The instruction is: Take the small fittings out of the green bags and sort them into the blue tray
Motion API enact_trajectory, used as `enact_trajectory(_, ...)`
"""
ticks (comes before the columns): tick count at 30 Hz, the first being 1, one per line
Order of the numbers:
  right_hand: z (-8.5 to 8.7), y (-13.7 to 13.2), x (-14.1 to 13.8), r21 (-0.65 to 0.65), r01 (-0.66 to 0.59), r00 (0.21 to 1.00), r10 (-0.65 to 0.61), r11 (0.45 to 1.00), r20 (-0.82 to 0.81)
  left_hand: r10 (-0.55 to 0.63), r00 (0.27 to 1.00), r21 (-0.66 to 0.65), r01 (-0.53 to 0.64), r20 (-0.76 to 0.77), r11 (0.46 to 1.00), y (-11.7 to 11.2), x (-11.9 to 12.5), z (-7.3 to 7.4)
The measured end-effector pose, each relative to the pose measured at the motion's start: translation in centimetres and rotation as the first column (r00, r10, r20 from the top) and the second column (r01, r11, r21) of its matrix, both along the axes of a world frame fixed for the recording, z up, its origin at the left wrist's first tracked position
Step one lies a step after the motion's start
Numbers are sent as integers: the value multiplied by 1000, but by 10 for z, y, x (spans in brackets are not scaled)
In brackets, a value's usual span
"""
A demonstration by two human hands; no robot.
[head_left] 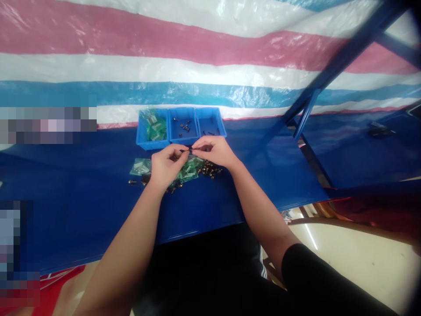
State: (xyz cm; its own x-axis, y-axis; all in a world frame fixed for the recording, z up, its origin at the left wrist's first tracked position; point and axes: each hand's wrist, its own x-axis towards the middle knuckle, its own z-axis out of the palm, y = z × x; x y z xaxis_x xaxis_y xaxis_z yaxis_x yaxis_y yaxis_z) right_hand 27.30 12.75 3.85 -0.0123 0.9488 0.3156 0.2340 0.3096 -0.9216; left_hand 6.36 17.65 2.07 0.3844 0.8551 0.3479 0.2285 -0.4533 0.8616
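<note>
1. A small dark piece [190, 150] shows near the middle of the frame, between the fingertips of both hands. It looks thin and blackish; most of it is covered by fingers, and its ends and finer detail are too small to tell.
2. Its long axis seems to run roughly level across the frame, from one hand toward the other. Which end is the head or tip, if it has either, I cannot tell.
3. Grip: the left hand [166, 165] pinches the piece between thumb and forefinger; the right hand [214, 151] pinches it from the right of the frame, fingertips close to the left hand's.
4. Below the hands, brassy and dark screws [210, 169] lie heaped beside green-tinted plastic bags [189, 170] containing pale, slim parts.
5. Just above the hands, three blue bins stand side by side: the left bin [151, 145] holds similar bags, the middle bin [182, 141] several small screws, the right bin [210, 117] a few dark pieces.
6. All this rests on a blue tabletop [200, 215]. A shiny striped sheet [197, 46] in red, white and blue fills the top; a blue metal frame [332, 66] slants through the upper right, with pale floor [355, 245] at lower right.
</note>
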Motion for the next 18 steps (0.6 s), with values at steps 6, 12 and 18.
enact_trajectory(6,-5,4,6,17,225,974,-224,974,-31,37,998,-6,-37,-49,999,-1,0,4)
enact_trajectory(12,-4,8,16,-67,517,847,-521,853,-108,42,996,2,-42,-74,999,-2,0,6)
enact_trajectory(18,-5,7,21,-143,445,879,-462,884,-121,46,996,9,-46,-77,999,-1,0,5)
